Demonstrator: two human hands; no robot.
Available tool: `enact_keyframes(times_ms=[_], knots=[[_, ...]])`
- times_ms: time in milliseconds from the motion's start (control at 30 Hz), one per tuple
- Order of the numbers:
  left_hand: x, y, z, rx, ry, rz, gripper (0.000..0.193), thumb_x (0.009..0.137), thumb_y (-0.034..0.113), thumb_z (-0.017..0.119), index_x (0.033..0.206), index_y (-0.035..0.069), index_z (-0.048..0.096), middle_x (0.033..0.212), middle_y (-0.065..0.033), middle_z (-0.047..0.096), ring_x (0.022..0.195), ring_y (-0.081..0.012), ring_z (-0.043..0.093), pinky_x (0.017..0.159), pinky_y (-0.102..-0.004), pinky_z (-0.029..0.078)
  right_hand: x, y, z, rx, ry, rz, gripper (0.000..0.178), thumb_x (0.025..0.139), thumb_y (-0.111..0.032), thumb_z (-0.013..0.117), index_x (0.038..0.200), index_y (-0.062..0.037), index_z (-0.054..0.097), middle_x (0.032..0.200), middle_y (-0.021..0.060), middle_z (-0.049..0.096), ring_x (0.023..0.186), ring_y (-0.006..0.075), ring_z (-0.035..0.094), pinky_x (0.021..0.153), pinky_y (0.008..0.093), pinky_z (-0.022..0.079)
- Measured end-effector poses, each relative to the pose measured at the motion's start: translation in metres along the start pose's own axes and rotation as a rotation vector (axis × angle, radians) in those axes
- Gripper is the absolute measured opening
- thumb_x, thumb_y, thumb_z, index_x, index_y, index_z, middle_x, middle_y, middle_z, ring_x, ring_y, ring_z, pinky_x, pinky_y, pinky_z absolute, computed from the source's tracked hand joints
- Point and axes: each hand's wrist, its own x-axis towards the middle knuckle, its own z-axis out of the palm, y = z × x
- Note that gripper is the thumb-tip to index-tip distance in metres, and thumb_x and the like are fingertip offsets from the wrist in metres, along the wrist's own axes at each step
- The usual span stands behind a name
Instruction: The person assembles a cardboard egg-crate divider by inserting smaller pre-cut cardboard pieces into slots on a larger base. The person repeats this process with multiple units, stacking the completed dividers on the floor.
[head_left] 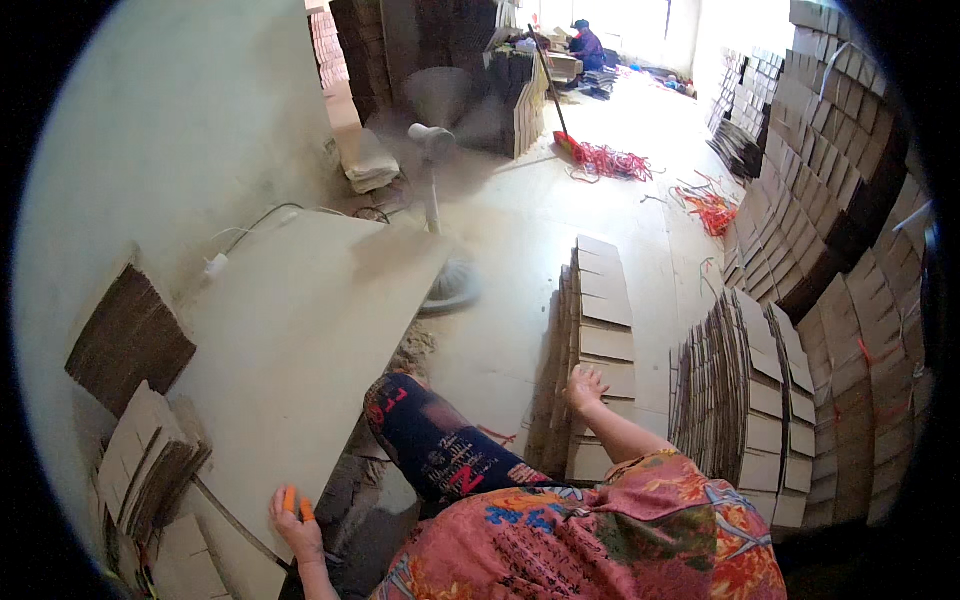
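My left hand [297, 528] is at the near edge of a pale board-topped table [310, 330], with orange covers on two fingers. Its fingers are loosely extended, and I see nothing held. To the right, my right hand [584, 388] lies with spread fingers on a long row of slotted cardboard strips [605, 342] standing on the floor. Only the row's top and side show; the hand touches it without gripping a strip. Beside my left hand, a bundle of slotted cardboard pieces [150, 455] leans at the table's left edge.
A standing fan [432, 140] with blurred blades is beyond the table. More cardboard rows [765, 370] and tall cardboard stacks [815, 170] line the right side. Red straps [612, 162] lie by a broom [562, 138]. Far back, another person [588, 48] sits near stacked cardboard.
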Motion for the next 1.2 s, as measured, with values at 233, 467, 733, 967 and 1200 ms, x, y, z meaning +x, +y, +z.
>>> enact_keyframes(times_ms=[233,467,733,967,1200], knots=[[-0.005,-0.011,-0.007,0.086,0.023,0.061,0.03,0.077,0.003,0.061,0.105,-0.006,0.058,0.116,-0.0181,0.054,0.111,-0.0336,0.048,0.095,-0.0411,0.038,-0.059,-0.097,-0.042,0.351,0.135,-0.523,0.057,0.081,-0.029,0.064,0.127,-0.0025,0.043,0.128,0.0246,0.044,0.119,0.0392,0.042,0.094,0.0497,0.037],[0.008,-0.006,-0.001,-0.083,0.059,0.139,0.032,0.076,0.013,0.065,0.105,0.0,0.061,0.116,-0.0176,0.056,0.111,-0.0351,0.05,0.094,-0.0401,0.042,-0.176,-0.203,-0.106,0.725,0.157,-1.144,0.048,0.079,-0.002,0.061,0.124,0.0015,0.047,0.124,0.0227,0.05,0.117,0.0396,0.045,0.099,0.0396,0.036],[0.006,-0.004,-0.013,-0.025,0.102,0.166,0.032,0.075,0.011,0.067,0.105,0.002,0.06,0.114,-0.0141,0.056,0.107,-0.0326,0.051,0.092,-0.0387,0.043,-0.231,-0.235,-0.093,0.039,0.198,-1.609,0.043,0.079,-0.033,0.063,0.11,-0.0039,0.058,0.123,0.0138,0.053,0.126,0.0358,0.035,0.1,0.0613,0.02],[0.007,0.002,-0.012,-0.048,0.055,0.149,0.033,0.077,0.013,0.066,0.108,0.002,0.06,0.115,-0.0143,0.057,0.107,-0.0324,0.051,0.092,-0.039,0.042,-0.232,-0.239,-0.089,0.323,0.106,-1.629,0.024,0.08,-0.025,0.063,0.092,-0.0045,0.063,0.093,0.0129,0.063,0.103,0.0302,0.054,0.097,0.0534,0.03],[0.038,-0.02,-0.054,-0.054,0.118,0.074,0.033,0.081,0.014,0.06,0.111,0.0,0.056,0.112,-0.0172,0.057,0.104,-0.0335,0.052,0.091,-0.0395,0.042,-0.246,-0.257,-0.078,0.655,-0.165,-1.73,0.014,0.078,-0.012,0.066,0.088,-0.0023,0.064,0.075,0.0156,0.062,0.066,0.0332,0.06,0.055,0.0373,0.049]])
